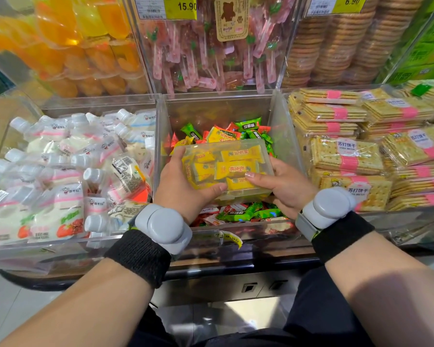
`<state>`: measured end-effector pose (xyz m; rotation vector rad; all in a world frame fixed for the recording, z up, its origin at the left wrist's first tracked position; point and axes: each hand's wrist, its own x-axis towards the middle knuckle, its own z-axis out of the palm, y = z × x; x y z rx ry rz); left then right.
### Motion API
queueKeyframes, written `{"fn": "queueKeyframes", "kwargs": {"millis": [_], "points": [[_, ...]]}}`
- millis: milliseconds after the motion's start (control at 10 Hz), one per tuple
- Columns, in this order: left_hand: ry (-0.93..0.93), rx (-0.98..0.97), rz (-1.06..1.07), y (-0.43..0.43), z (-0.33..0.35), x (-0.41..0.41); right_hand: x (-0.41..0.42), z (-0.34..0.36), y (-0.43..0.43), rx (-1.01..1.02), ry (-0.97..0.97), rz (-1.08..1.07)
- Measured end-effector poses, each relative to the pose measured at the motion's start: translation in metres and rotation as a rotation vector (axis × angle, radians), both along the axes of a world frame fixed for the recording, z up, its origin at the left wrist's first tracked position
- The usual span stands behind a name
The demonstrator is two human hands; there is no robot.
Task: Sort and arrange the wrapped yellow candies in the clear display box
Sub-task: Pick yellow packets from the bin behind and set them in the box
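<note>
Both hands hold 1 small clear box (246, 196) just above the loose green and red candies (238, 213) in the middle bin (160, 136). The left hand (178, 182) grips the left end of the box. Its thumb lies along the front edge, and the other fingers, close together, wrap around the side. The right hand (287, 186) grips the right end. Its thumb lies across the top, over the yellow candies (236, 169), and its other fingers are hidden under the box. The yellow candies lie flat inside the box, packed close together.
</note>
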<state>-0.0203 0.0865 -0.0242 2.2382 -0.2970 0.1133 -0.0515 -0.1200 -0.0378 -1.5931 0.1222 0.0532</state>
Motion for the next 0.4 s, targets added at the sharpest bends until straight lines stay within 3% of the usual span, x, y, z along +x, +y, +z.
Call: {"fn": "queueKeyframes", "kwargs": {"millis": [200, 300, 400], "points": [[-0.063, 0.129, -0.003, -0.001, 0.006, -0.002, 0.003, 0.003, 0.002, 0.004, 0.06, -0.001], [-0.143, 0.209, -0.026, -0.003, 0.017, -0.002, 0.007, 0.012, 0.001, -0.124, 0.065, 0.058], [-0.227, 0.25, -0.043, -0.008, 0.03, 0.0, 0.013, 0.03, -0.001, -0.216, 0.068, -0.013]]}}
